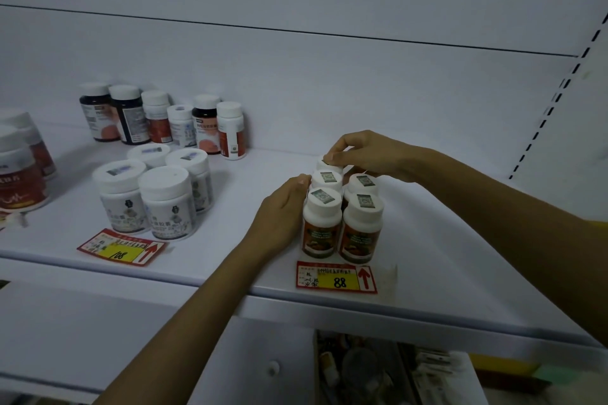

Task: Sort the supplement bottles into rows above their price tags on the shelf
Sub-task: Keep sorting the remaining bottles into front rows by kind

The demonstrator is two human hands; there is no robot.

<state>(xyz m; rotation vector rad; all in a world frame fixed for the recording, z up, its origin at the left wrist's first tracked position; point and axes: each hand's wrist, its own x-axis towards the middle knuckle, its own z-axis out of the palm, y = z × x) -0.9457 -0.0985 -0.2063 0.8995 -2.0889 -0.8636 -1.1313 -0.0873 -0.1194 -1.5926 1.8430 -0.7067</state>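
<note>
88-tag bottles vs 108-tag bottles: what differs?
The 88-tag bottles are slim with orange labels; the 108-tag bottles are wider with pale grey labels. The left hand presses the 88-tag bottles' side and the right hand pinches their rearmost cap; no hand touches the 108-tag bottles. Both groups stand upright with white caps.

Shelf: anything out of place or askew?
The 108 price tag lies rotated against the shelf edge, unlike the straighter 88 price tag. At the back, a mixed cluster of bottles stands with differing labels and no tag in view. Nothing spilled or visibly damaged.
</note>
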